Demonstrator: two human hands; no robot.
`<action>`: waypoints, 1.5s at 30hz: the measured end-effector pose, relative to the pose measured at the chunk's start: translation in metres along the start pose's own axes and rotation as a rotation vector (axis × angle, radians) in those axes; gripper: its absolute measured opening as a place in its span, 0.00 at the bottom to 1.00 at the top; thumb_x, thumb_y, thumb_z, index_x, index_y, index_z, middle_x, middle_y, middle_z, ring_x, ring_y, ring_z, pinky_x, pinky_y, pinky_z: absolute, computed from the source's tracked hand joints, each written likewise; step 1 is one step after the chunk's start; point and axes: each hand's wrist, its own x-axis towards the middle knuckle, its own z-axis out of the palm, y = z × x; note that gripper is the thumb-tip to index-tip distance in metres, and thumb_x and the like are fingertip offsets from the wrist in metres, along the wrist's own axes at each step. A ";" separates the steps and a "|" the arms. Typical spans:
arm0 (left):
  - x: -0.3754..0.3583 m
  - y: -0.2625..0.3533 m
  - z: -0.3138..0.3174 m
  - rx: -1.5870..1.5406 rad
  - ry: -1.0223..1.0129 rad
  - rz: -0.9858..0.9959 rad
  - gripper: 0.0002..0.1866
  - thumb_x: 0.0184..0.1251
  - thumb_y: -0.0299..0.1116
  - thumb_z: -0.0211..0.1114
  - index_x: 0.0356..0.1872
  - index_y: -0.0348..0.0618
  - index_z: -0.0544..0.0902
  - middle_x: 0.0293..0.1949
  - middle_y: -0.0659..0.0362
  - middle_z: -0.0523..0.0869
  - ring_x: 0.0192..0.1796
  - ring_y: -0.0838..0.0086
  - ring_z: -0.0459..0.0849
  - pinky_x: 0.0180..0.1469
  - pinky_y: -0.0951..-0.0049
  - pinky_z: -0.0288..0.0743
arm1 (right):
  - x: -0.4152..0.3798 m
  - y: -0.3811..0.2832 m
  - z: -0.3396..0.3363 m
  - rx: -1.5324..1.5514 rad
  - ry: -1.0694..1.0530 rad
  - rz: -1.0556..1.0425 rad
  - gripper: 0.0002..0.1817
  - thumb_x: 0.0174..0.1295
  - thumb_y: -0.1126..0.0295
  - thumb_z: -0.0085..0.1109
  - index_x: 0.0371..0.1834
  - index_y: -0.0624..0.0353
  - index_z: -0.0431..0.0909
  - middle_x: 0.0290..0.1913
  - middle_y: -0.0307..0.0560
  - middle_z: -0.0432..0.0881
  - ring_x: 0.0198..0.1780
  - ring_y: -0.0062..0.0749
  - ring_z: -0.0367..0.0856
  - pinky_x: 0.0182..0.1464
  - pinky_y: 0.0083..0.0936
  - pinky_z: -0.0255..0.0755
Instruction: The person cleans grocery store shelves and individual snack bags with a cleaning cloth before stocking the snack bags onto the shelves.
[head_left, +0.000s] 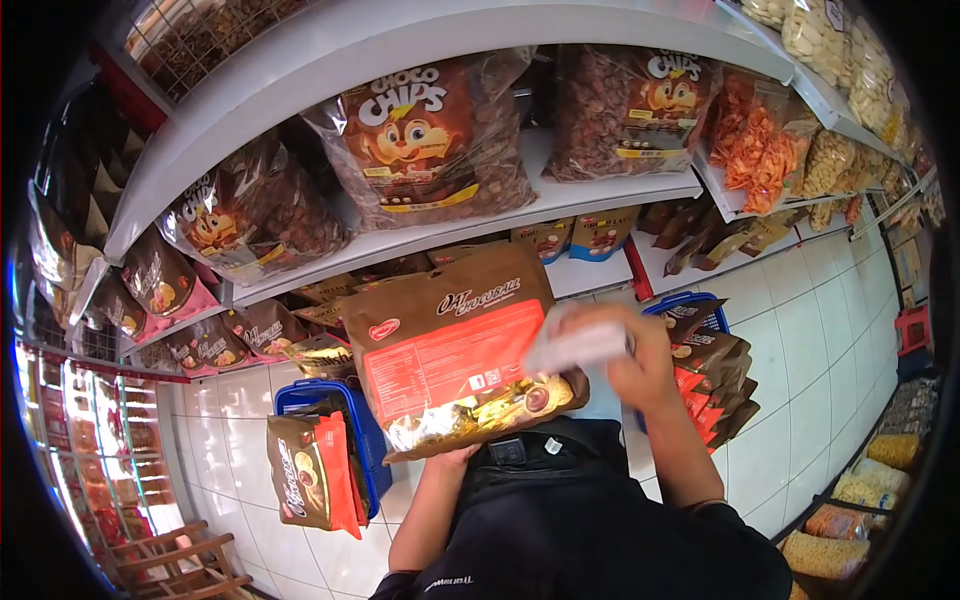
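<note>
A brown and red bag of Oat Chocoball [455, 355] hangs upright before my body, its printed panel facing me and gold-wrapped sweets showing through the clear strip low down. My left hand [455, 456] grips its lower edge from below; most of those fingers are hidden behind the bag. At the bag's right side, my right hand [638, 350] is closed around a pale, flat-sided block [582, 347], smeared by motion. I cannot make out its kind, nor whether it touches the bag.
Blue baskets with more brown bags [312, 472] stand on the tiled floor to the left and right [712, 385]. Ahead, a shelf [600, 195] carries large Choco Chips bags [425, 140]. Snack packs line the right side, and a wooden stool [180, 565] is at lower left.
</note>
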 end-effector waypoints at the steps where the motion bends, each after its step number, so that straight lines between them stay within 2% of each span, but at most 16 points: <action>1: 0.001 -0.002 0.005 -0.038 -0.053 -0.026 0.43 0.87 0.69 0.49 0.86 0.46 0.70 0.85 0.44 0.72 0.84 0.39 0.71 0.82 0.25 0.68 | 0.010 0.003 -0.013 -0.309 0.005 -0.013 0.28 0.61 0.88 0.49 0.64 0.68 0.87 0.62 0.57 0.93 0.64 0.47 0.93 0.70 0.37 0.81; 3: -0.003 -0.005 0.019 -0.113 -0.157 -0.080 0.46 0.86 0.71 0.48 0.88 0.44 0.67 0.88 0.40 0.67 0.87 0.36 0.66 0.84 0.26 0.64 | 0.022 0.024 -0.017 -0.459 -0.018 -0.014 0.29 0.63 0.88 0.53 0.67 0.66 0.86 0.69 0.56 0.90 0.73 0.50 0.87 0.76 0.40 0.77; 9: -0.007 -0.011 0.053 -0.263 -0.137 -0.081 0.43 0.88 0.68 0.47 0.87 0.45 0.68 0.87 0.43 0.69 0.86 0.37 0.67 0.84 0.24 0.62 | 0.002 0.040 -0.011 -0.476 -0.191 0.064 0.31 0.61 0.91 0.54 0.67 0.64 0.88 0.74 0.55 0.87 0.82 0.52 0.78 0.82 0.43 0.72; 13: -0.002 -0.012 0.048 -0.257 -0.166 -0.068 0.43 0.89 0.68 0.45 0.88 0.45 0.67 0.88 0.43 0.67 0.87 0.38 0.65 0.86 0.25 0.59 | -0.017 0.036 -0.014 -0.518 -0.216 0.094 0.29 0.61 0.89 0.59 0.65 0.58 0.90 0.72 0.48 0.89 0.80 0.51 0.79 0.80 0.45 0.72; 19: 0.004 -0.009 0.032 -0.248 -0.042 -0.039 0.42 0.89 0.67 0.45 0.87 0.44 0.68 0.88 0.43 0.67 0.88 0.39 0.63 0.87 0.26 0.56 | -0.035 0.024 -0.027 -0.606 -0.288 0.134 0.37 0.48 0.95 0.47 0.59 0.60 0.91 0.69 0.46 0.90 0.82 0.52 0.76 0.80 0.46 0.72; 22: 0.007 -0.006 0.020 -0.202 -0.070 -0.104 0.42 0.88 0.67 0.47 0.86 0.44 0.70 0.86 0.44 0.70 0.86 0.39 0.68 0.86 0.26 0.60 | -0.039 0.018 -0.033 -0.591 -0.343 0.134 0.30 0.56 0.91 0.54 0.60 0.60 0.90 0.66 0.47 0.92 0.78 0.51 0.80 0.78 0.47 0.73; 25: 0.007 -0.002 0.013 -0.140 -0.069 -0.108 0.41 0.88 0.66 0.49 0.84 0.44 0.71 0.85 0.45 0.72 0.84 0.40 0.70 0.85 0.27 0.62 | -0.042 0.015 -0.045 -0.316 -0.292 0.179 0.29 0.53 0.90 0.53 0.58 0.64 0.89 0.59 0.53 0.94 0.73 0.48 0.86 0.73 0.45 0.79; 26: 0.008 -0.003 0.011 -0.101 -0.058 -0.092 0.40 0.88 0.65 0.50 0.84 0.44 0.72 0.85 0.45 0.73 0.84 0.40 0.71 0.85 0.28 0.63 | -0.044 0.017 -0.041 -0.263 -0.150 0.167 0.23 0.62 0.87 0.54 0.59 0.67 0.88 0.53 0.57 0.95 0.67 0.43 0.91 0.69 0.38 0.81; 30: 0.007 -0.015 0.029 -0.068 -0.071 -0.108 0.40 0.88 0.65 0.49 0.84 0.45 0.72 0.85 0.45 0.73 0.84 0.41 0.71 0.85 0.29 0.64 | -0.032 0.014 -0.014 -0.506 0.207 0.312 0.20 0.73 0.83 0.55 0.64 0.67 0.86 0.56 0.57 0.94 0.65 0.42 0.92 0.70 0.33 0.79; 33: 0.007 -0.028 0.048 0.041 -0.018 -0.057 0.38 0.89 0.63 0.50 0.83 0.46 0.73 0.83 0.46 0.75 0.82 0.43 0.74 0.84 0.32 0.67 | -0.019 0.025 0.015 -0.490 0.115 0.160 0.21 0.76 0.81 0.59 0.71 0.66 0.84 0.64 0.60 0.92 0.67 0.47 0.92 0.69 0.33 0.80; 34: 0.008 -0.030 0.050 0.025 -0.076 -0.067 0.36 0.89 0.62 0.51 0.82 0.46 0.74 0.82 0.47 0.77 0.81 0.45 0.76 0.83 0.34 0.69 | -0.020 0.028 0.019 -0.573 0.012 0.143 0.25 0.74 0.81 0.61 0.74 0.63 0.82 0.71 0.60 0.88 0.74 0.55 0.86 0.76 0.45 0.75; 35: 0.007 -0.032 0.050 0.010 -0.130 -0.077 0.35 0.89 0.61 0.52 0.81 0.46 0.75 0.81 0.48 0.78 0.80 0.47 0.78 0.82 0.37 0.72 | -0.020 0.026 0.027 -0.639 -0.077 0.151 0.29 0.72 0.81 0.61 0.78 0.60 0.80 0.76 0.58 0.84 0.81 0.56 0.78 0.85 0.57 0.62; 37: 0.011 -0.031 0.048 -0.014 -0.157 -0.094 0.34 0.89 0.60 0.53 0.81 0.47 0.75 0.80 0.49 0.79 0.78 0.49 0.80 0.81 0.39 0.74 | -0.021 0.025 0.044 -0.724 -0.156 0.125 0.32 0.70 0.80 0.62 0.80 0.57 0.79 0.81 0.55 0.79 0.86 0.51 0.72 0.89 0.61 0.52; 43: 0.015 -0.032 0.051 -0.046 -0.121 -0.028 0.31 0.91 0.59 0.51 0.80 0.50 0.76 0.78 0.51 0.81 0.78 0.52 0.81 0.81 0.40 0.75 | -0.022 0.016 0.088 -0.652 -0.349 0.041 0.38 0.63 0.85 0.61 0.81 0.57 0.79 0.82 0.52 0.79 0.88 0.47 0.70 0.91 0.59 0.50; 44: 0.037 -0.023 0.002 -0.084 -0.177 -0.101 0.29 0.93 0.57 0.49 0.79 0.52 0.76 0.79 0.52 0.80 0.79 0.54 0.80 0.81 0.41 0.75 | -0.022 0.012 0.095 -0.635 -0.389 0.019 0.40 0.61 0.87 0.61 0.81 0.55 0.80 0.82 0.51 0.79 0.88 0.45 0.71 0.91 0.59 0.52; 45: 0.019 -0.024 0.006 -0.013 -0.335 -0.167 0.27 0.94 0.55 0.47 0.79 0.50 0.75 0.79 0.51 0.78 0.81 0.55 0.78 0.82 0.42 0.76 | -0.022 0.011 0.101 -0.608 -0.430 -0.013 0.40 0.60 0.87 0.61 0.80 0.55 0.80 0.82 0.51 0.80 0.87 0.45 0.71 0.91 0.59 0.52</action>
